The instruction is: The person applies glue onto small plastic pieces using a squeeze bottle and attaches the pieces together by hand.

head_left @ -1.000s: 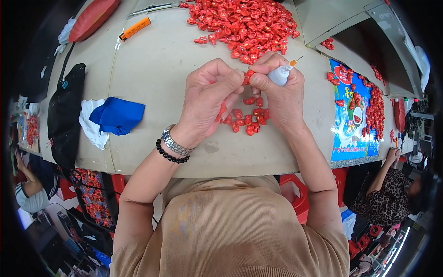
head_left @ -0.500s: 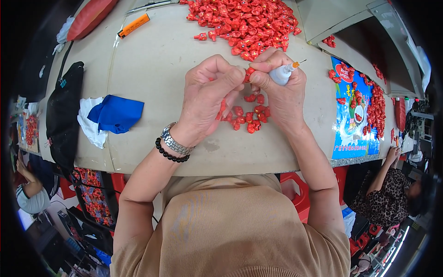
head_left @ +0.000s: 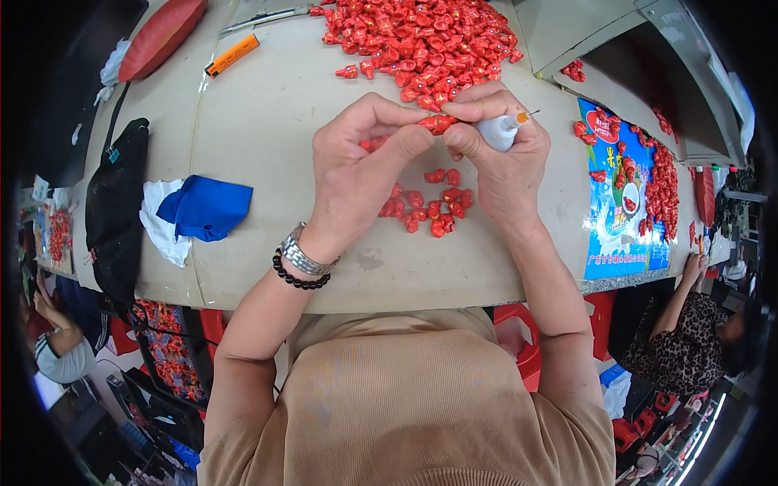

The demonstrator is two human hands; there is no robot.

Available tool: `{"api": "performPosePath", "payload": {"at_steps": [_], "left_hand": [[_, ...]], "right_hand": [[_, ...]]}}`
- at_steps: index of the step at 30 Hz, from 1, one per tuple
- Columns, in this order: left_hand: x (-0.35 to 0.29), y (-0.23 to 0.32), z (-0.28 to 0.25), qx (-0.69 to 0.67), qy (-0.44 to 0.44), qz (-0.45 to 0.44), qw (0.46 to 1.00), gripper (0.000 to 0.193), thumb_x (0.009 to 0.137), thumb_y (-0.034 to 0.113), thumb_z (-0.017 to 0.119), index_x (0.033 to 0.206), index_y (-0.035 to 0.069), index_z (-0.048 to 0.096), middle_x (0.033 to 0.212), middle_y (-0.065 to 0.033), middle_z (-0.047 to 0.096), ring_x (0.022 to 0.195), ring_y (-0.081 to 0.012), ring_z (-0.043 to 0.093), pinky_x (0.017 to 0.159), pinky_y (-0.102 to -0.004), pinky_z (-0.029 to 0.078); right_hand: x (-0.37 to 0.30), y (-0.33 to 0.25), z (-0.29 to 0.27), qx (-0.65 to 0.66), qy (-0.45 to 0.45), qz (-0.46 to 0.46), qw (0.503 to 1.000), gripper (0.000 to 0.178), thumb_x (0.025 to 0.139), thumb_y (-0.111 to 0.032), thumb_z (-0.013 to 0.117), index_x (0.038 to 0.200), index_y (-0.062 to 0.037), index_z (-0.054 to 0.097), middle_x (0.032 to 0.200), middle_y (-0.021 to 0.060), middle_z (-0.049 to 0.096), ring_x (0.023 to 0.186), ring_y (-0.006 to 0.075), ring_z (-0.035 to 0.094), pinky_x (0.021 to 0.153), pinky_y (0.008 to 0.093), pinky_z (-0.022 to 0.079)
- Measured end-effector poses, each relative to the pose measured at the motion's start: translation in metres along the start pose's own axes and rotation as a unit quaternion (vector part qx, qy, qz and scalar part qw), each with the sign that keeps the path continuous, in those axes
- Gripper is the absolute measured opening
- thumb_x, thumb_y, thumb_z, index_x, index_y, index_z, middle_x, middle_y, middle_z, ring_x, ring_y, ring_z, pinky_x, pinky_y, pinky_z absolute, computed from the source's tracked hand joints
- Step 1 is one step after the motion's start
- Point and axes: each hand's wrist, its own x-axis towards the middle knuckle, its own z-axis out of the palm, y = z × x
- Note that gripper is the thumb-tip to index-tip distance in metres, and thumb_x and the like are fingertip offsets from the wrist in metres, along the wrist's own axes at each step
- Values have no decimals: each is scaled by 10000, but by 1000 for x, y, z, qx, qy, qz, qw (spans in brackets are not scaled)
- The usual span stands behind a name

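A small red plastic figure piece (head_left: 438, 124) is pinched between thumb and fingers of my left hand (head_left: 361, 166). More red shows under that hand's curled fingers, partly hidden. My right hand (head_left: 509, 166) is closed around a white squeeze bottle (head_left: 496, 134), whose orange nozzle and thin needle point up and right, away from the piece. The right thumb and forefinger tips are close to the piece's right end; whether they touch it I cannot tell. Below the hands, several loose red pieces (head_left: 438, 212) lie on the table. A large heap of red pieces (head_left: 429, 49) sits beyond them.
Left on the table (head_left: 267, 267) are a blue cloth (head_left: 209, 208), a white cloth, a black bag (head_left: 120, 206), an orange stick-shaped item (head_left: 232, 55) and a red tray (head_left: 164, 36). At right, red pieces lie on a blue printed sheet (head_left: 608, 219) beside a metal cabinet (head_left: 583, 32). Other people sit on both sides.
My hands have drawn slightly apart, and the right fingertips have eased off the red piece. More of it shows now, lying sideways in my left fingers. The bottle stays in my right hand.
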Motion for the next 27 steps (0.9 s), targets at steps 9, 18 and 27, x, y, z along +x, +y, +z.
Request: {"api": "performPosePath", "payload": {"at_steps": [9,18,27], "left_hand": [[-4,5,2,212,66,154,963,201,804,0,708,990,-34,641,886,-57,662,751,-60,594,670,-172,486],[0,-4,-4,201,38,279,938,181,762,-99,677,926,-25,653,878,-124,695,759,-145,680,640,-246,546],[0,-7,-1,215,39,285,933,189,744,-110,682,907,-17,650,898,-127,694,768,-135,666,656,-234,534]], "right_hand": [[-2,-7,2,-65,9,-67,996,211,649,62,762,824,-29,687,824,58,640,744,139,612,637,258,501],[-4,-3,4,-103,-15,-154,983,247,611,74,771,818,-37,692,790,78,652,709,169,628,611,267,510],[-6,-8,5,-14,-10,-54,998,190,666,74,729,832,-8,688,787,82,658,726,158,634,651,265,499]]}}
